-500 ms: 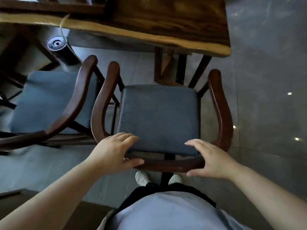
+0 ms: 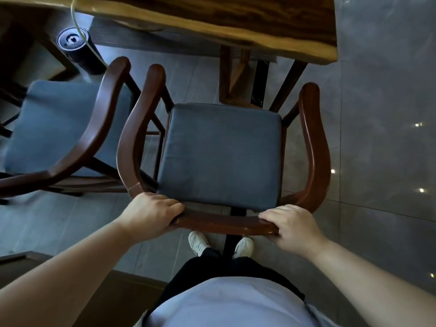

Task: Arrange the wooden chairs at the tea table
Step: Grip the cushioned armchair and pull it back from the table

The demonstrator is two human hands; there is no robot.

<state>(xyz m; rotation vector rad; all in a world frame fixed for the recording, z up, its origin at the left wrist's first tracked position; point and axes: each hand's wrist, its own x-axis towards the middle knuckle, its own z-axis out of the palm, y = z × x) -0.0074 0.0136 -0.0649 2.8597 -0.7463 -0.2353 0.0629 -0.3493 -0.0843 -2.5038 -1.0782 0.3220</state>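
Observation:
A dark wooden armchair with a curved back rail and a blue-grey seat cushion stands right below me, facing the tea table. My left hand grips the left end of the back rail, fingers wrapped over it. On the rail's right end sits my right hand, closed around the wood. The chair's front sits just short of the table's edge. A second matching chair with the same cushion stands close to the left, its armrest almost touching the first chair's.
A black cylindrical device stands on the floor under the table's left part, with a thin tube running up. Table legs rise just ahead of the chair seat. Grey tiled floor stretches to the right. My white shoes show below the rail.
Both hands have closed onto the back rail; before, their fingers were spread loosely over it. The view has shifted so the chair sits slightly more to the right.

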